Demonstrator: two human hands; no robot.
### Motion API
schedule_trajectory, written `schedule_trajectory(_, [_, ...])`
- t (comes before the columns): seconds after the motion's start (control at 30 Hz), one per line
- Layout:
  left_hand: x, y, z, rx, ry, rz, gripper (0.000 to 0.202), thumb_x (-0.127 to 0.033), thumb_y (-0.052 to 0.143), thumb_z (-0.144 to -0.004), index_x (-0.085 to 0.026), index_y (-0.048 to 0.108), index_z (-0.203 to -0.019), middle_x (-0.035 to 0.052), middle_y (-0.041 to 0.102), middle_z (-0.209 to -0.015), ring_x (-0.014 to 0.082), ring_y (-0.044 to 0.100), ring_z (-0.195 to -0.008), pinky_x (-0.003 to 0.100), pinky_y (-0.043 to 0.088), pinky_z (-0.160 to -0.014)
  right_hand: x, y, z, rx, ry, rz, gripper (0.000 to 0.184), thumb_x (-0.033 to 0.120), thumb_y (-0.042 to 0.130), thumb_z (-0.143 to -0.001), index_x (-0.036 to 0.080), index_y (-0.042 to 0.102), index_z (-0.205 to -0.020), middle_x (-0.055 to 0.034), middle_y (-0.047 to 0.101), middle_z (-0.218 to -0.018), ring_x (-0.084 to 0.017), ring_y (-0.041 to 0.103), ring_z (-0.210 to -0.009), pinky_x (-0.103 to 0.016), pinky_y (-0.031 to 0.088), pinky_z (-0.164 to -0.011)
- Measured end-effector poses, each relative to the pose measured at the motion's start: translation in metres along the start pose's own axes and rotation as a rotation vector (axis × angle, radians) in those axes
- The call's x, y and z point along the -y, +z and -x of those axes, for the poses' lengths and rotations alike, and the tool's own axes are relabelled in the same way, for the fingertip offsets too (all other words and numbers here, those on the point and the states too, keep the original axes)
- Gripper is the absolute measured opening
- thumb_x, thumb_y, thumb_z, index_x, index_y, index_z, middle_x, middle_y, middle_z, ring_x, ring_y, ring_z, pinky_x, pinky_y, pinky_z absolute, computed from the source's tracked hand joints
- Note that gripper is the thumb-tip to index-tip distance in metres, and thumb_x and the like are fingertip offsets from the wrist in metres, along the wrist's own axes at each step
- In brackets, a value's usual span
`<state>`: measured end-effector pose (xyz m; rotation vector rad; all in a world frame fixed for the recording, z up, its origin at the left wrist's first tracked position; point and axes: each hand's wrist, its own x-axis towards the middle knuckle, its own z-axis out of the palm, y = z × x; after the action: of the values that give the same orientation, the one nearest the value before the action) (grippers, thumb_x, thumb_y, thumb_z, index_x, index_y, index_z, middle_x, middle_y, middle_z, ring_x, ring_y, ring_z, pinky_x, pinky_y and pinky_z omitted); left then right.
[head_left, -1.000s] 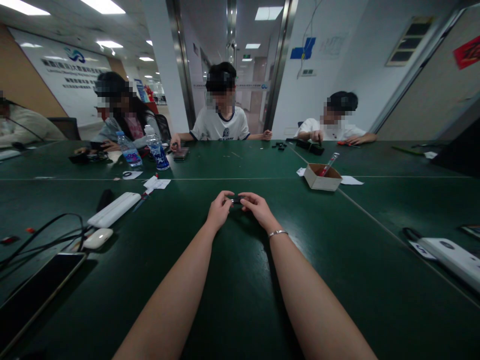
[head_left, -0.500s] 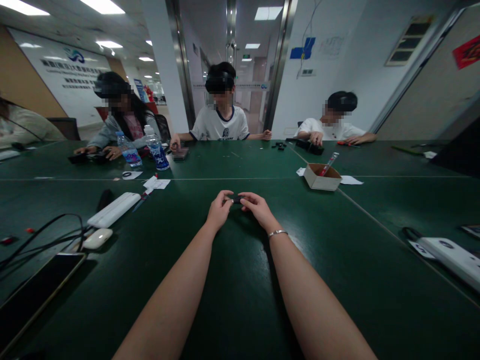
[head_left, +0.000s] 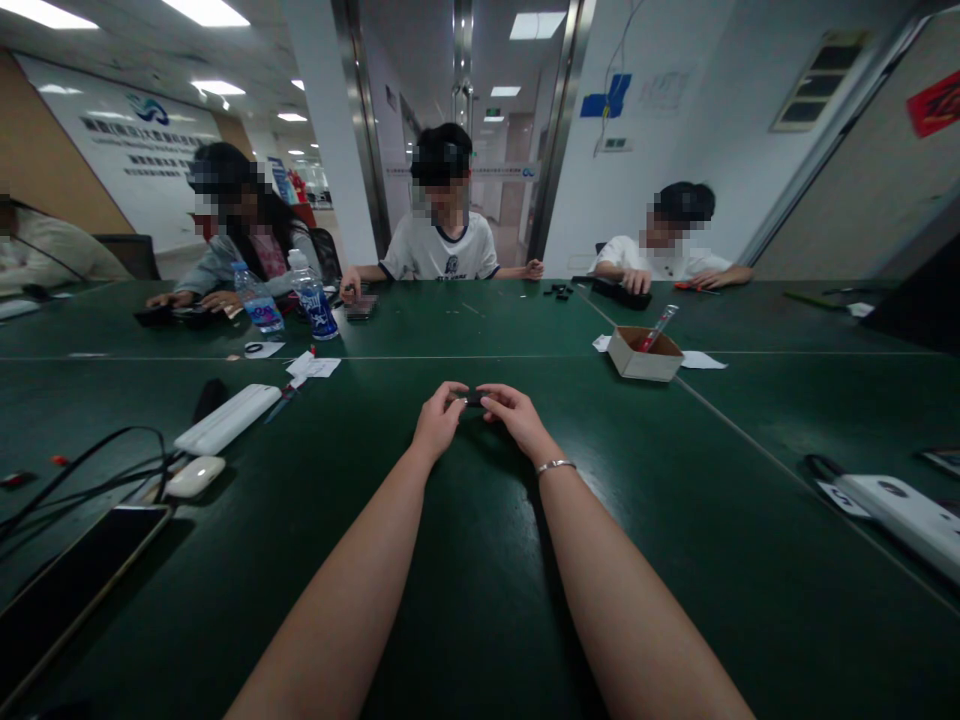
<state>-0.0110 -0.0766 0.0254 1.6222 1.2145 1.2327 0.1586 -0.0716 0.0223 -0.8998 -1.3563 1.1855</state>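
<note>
Green desk (head_left: 480, 590) fills most of the lower frame, and above its middle we see a small black piece (head_left: 473, 400), close to the centre of the frame. Our left hand (head_left: 438, 420) has it by the left end, and our right hand (head_left: 516, 414) has it by the right end. Both times the grip is narrow, with thumb and fingers pinched on the piece. Because the fingers cover its ends, we cannot tell its full shape, nor whether it touches the desk. On our right wrist we notice a silver bracelet (head_left: 556, 465).

To the right of centre, we see an open cardboard box (head_left: 645, 368) with a clear and red tube (head_left: 660, 328) leaning in it. At the left we find a long white device (head_left: 227, 420), a rounded white object (head_left: 196, 477) just beside it, and a phone (head_left: 75, 605) in the lower left corner. Two plastic bottles (head_left: 315, 305) stand near each other at the upper left, and co-workers sit along the far edge.
</note>
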Motion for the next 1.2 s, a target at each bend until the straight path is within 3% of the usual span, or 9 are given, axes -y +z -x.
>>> schedule_trajectory(0.17, [-0.0023, 0.0007, 0.0002, 0.005, -0.020, -0.012, 0.025, -0.034, 0.043, -0.089, -0.020, 0.062, -0.098, -0.0018, 0.054, -0.063, 0.0125, 0.050, -0.056, 0.023, 0.037, -0.053, -0.0004, -0.0002, -0.0007, 0.002, 0.001, 0.003, 0.035, 0.036, 0.073, -0.069, 0.019, 0.070, -0.099, 0.0002, 0.061, -0.075, -0.013, 0.057, -0.061, -0.026, 0.046, -0.060])
schedule_trajectory(0.33, [-0.0065, 0.0007, 0.0021, -0.002, -0.020, 0.019, 0.023, -0.029, 0.048, -0.084, -0.020, 0.062, -0.099, -0.0011, 0.057, -0.071, 0.0119, 0.051, -0.058, 0.023, 0.037, -0.053, -0.0013, 0.0000, -0.0013, 0.000, 0.001, 0.000, 0.034, 0.035, 0.072, -0.069, 0.019, 0.070, -0.098, 0.0007, 0.061, -0.074, -0.013, 0.056, -0.060, -0.027, 0.046, -0.060])
schedule_trajectory(0.47, [-0.0067, 0.0003, 0.0021, 0.007, -0.019, -0.005, 0.025, -0.034, 0.044, -0.087, -0.020, 0.063, -0.095, -0.0022, 0.054, -0.061, 0.0125, 0.050, -0.056, 0.023, 0.036, -0.054, -0.0013, -0.0002, -0.0012, -0.001, -0.002, 0.005, 0.033, 0.035, 0.072, -0.069, 0.019, 0.070, -0.098, 0.0009, 0.061, -0.073, -0.013, 0.057, -0.061, -0.027, 0.046, -0.061])
schedule_trajectory(0.77, [-0.0037, -0.0004, 0.0012, 0.019, -0.013, -0.035, 0.027, -0.036, 0.042, -0.089, -0.020, 0.063, -0.096, -0.0020, 0.054, -0.063, 0.0136, 0.053, -0.061, 0.024, 0.038, -0.057, -0.0010, -0.0011, -0.0012, 0.003, 0.002, 0.006, 0.034, 0.034, 0.072, -0.069, 0.019, 0.069, -0.099, -0.0003, 0.062, -0.076, -0.013, 0.057, -0.062, -0.027, 0.046, -0.061])
schedule_trajectory(0.93, [-0.0018, -0.0003, 0.0009, 0.010, -0.010, -0.005, 0.022, -0.030, 0.049, -0.085, -0.021, 0.062, -0.099, -0.0004, 0.059, -0.074, 0.0131, 0.054, -0.064, 0.023, 0.039, -0.057, -0.0008, -0.0006, -0.0008, 0.007, 0.003, 0.012, 0.034, 0.036, 0.072, -0.070, 0.019, 0.069, -0.100, -0.0008, 0.062, -0.077, -0.013, 0.057, -0.063, -0.028, 0.047, -0.062])
schedule_trajectory(1.2, [0.0021, 0.0005, -0.0003, 0.005, -0.003, 0.003, 0.021, -0.030, 0.048, -0.085, -0.021, 0.063, -0.098, -0.0012, 0.057, -0.070, 0.0125, 0.053, -0.061, 0.023, 0.037, -0.054, 0.0004, -0.0012, -0.0002, 0.007, 0.005, 0.039, 0.035, 0.037, 0.071, -0.071, 0.019, 0.068, -0.101, -0.0009, 0.062, -0.077, -0.014, 0.057, -0.062, -0.027, 0.047, -0.061])
